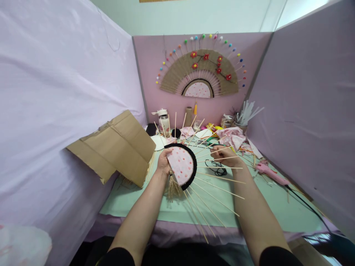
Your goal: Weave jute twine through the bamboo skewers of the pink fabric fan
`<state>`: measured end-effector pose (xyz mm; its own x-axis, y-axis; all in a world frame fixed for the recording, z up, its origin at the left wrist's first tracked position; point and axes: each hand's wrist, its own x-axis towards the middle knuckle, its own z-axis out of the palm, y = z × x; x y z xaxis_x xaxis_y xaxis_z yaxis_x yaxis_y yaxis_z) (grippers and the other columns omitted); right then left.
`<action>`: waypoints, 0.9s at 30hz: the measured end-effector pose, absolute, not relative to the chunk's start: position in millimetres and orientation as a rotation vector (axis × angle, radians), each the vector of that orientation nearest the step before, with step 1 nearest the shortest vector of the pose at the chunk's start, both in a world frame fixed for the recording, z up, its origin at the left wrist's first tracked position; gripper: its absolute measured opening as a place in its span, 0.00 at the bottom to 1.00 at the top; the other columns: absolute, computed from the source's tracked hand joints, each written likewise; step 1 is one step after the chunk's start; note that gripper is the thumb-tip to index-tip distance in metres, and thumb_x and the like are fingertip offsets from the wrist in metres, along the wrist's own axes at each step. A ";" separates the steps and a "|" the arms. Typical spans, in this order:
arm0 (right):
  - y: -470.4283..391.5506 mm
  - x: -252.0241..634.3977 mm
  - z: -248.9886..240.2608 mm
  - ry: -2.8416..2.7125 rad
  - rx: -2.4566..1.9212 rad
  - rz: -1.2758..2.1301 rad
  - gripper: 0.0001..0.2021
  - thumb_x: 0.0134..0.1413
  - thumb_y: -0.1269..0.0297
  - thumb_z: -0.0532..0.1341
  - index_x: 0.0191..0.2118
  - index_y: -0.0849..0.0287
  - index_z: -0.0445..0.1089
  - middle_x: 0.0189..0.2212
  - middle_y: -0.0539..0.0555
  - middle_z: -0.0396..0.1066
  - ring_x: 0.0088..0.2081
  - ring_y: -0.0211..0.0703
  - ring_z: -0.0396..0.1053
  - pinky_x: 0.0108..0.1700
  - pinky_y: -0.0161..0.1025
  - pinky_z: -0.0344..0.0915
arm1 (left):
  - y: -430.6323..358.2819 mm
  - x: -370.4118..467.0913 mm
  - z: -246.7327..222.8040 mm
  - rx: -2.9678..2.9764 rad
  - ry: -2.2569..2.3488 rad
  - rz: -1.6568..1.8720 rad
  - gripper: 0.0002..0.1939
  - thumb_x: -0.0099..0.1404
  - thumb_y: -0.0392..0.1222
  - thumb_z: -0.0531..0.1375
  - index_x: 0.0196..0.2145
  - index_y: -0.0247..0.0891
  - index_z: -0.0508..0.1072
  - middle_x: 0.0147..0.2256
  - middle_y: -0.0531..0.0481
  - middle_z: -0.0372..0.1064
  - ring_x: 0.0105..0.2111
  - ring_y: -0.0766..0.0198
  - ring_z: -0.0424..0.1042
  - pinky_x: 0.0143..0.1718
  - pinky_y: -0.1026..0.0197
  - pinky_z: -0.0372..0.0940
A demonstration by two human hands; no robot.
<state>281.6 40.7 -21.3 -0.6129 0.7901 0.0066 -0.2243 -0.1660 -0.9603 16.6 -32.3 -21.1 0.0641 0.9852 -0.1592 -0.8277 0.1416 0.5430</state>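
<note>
My left hand (164, 162) grips the straight edge of a half-round fan base (181, 165), covered in pink-spotted cloth with a black rim. Thin wooden sticks spread out from that rim like rays. A straw-coloured tassel (174, 186) hangs below my left fingers. Over among the stick ends, my right hand (224, 156) is closed on a thin black cord, which runs taut leftward towards the upper sticks; where it ends there is hard to see. A loose tangle of black cord (219, 170) lies on the table just below my right hand.
A finished-looking fan (177, 75) with red flowers and coloured pom-poms hangs on the back panel. Folded cardboard (119, 147) leans at left. A pink glue gun (271, 174) with its cable lies right. Behind are a bottle (163, 123), crumpled pink cloth (231, 136) and white strips (246, 112).
</note>
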 end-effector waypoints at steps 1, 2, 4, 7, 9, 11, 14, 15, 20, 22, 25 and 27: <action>40.6 282.4 -20.9 -1.388 -0.645 1.857 0.10 0.38 0.75 0.59 0.15 0.61 0.57 0.14 0.44 0.46 0.17 0.28 0.42 0.17 0.29 0.37 | -32.1 16.4 -21.6 0.353 0.553 1.401 0.12 0.49 0.34 0.55 0.32 0.31 0.73 0.27 0.44 0.75 0.28 0.54 0.75 0.44 0.51 0.65; 40.6 283.1 -20.5 -1.380 -0.612 1.863 0.10 0.39 0.74 0.60 0.15 0.61 0.57 0.14 0.44 0.46 0.17 0.28 0.42 0.17 0.29 0.38 | -31.8 16.3 -22.1 0.361 0.551 1.388 0.12 0.49 0.34 0.55 0.32 0.31 0.73 0.27 0.44 0.76 0.28 0.54 0.75 0.44 0.51 0.66; 41.0 284.5 -20.0 -1.355 -0.556 1.883 0.11 0.41 0.74 0.59 0.16 0.61 0.58 0.15 0.45 0.47 0.17 0.28 0.41 0.17 0.28 0.37 | -31.2 16.1 -22.6 0.374 0.547 1.370 0.11 0.49 0.34 0.55 0.32 0.31 0.73 0.26 0.44 0.75 0.28 0.56 0.75 0.43 0.52 0.66; 43.5 286.7 -20.8 -1.289 -0.503 1.901 0.09 0.41 0.75 0.59 0.18 0.61 0.59 0.16 0.45 0.48 0.17 0.29 0.41 0.16 0.27 0.37 | -30.7 16.7 -22.4 0.378 0.544 1.346 0.10 0.50 0.34 0.54 0.30 0.31 0.73 0.25 0.45 0.75 0.28 0.56 0.75 0.43 0.53 0.66; 45.8 288.8 -21.6 -1.237 -0.450 1.892 0.08 0.41 0.75 0.59 0.19 0.60 0.60 0.17 0.45 0.49 0.17 0.29 0.42 0.15 0.26 0.39 | -31.0 17.9 -21.5 0.370 0.547 1.311 0.11 0.50 0.34 0.54 0.30 0.30 0.73 0.25 0.43 0.75 0.31 0.53 0.76 0.44 0.52 0.66; 47.6 291.5 -21.8 -1.173 -0.387 1.885 0.06 0.43 0.73 0.59 0.22 0.60 0.61 0.17 0.45 0.49 0.17 0.29 0.43 0.15 0.26 0.42 | -32.3 19.7 -19.8 0.369 0.537 1.277 0.13 0.51 0.34 0.53 0.33 0.29 0.73 0.28 0.41 0.76 0.34 0.51 0.76 0.45 0.51 0.66; 49.3 295.0 -20.0 -1.066 -0.322 1.864 0.05 0.46 0.69 0.60 0.24 0.59 0.62 0.17 0.44 0.48 0.17 0.29 0.43 0.15 0.25 0.44 | -35.3 22.9 -16.9 0.390 0.487 1.232 0.17 0.52 0.32 0.52 0.39 0.29 0.73 0.33 0.40 0.76 0.37 0.51 0.75 0.45 0.51 0.65; 49.7 295.6 -19.0 -1.028 -0.309 1.846 0.06 0.47 0.68 0.61 0.25 0.58 0.62 0.16 0.44 0.48 0.16 0.29 0.43 0.14 0.25 0.44 | -36.3 23.9 -16.2 0.399 0.470 1.207 0.19 0.52 0.32 0.52 0.41 0.28 0.72 0.34 0.40 0.76 0.37 0.51 0.75 0.45 0.51 0.65; 51.4 294.3 -14.7 -0.933 -0.298 1.776 0.05 0.50 0.66 0.62 0.29 0.57 0.64 0.16 0.42 0.48 0.15 0.29 0.43 0.13 0.25 0.45 | -36.6 26.9 -18.3 0.444 0.428 1.089 0.23 0.53 0.31 0.51 0.47 0.28 0.69 0.39 0.39 0.75 0.40 0.51 0.74 0.46 0.50 0.65; 52.0 293.8 -14.0 -0.954 -0.288 1.768 0.06 0.51 0.65 0.62 0.30 0.57 0.64 0.16 0.42 0.48 0.15 0.29 0.43 0.12 0.24 0.45 | -35.1 27.4 -20.3 0.456 0.431 1.070 0.24 0.54 0.31 0.51 0.49 0.28 0.68 0.40 0.38 0.75 0.41 0.51 0.74 0.47 0.49 0.64; 52.1 294.5 -13.6 -0.964 -0.261 1.758 0.05 0.51 0.64 0.62 0.31 0.57 0.64 0.16 0.43 0.50 0.15 0.29 0.45 0.12 0.24 0.44 | -33.4 28.2 -22.3 0.461 0.444 1.060 0.25 0.54 0.30 0.51 0.50 0.29 0.67 0.41 0.38 0.74 0.42 0.51 0.74 0.48 0.48 0.63; 51.2 295.3 -13.2 -0.946 -0.248 1.751 0.05 0.50 0.65 0.62 0.31 0.57 0.65 0.16 0.43 0.52 0.15 0.29 0.46 0.12 0.25 0.46 | -33.0 28.7 -22.5 0.455 0.451 1.057 0.25 0.53 0.29 0.51 0.50 0.29 0.67 0.42 0.38 0.74 0.42 0.51 0.73 0.48 0.48 0.63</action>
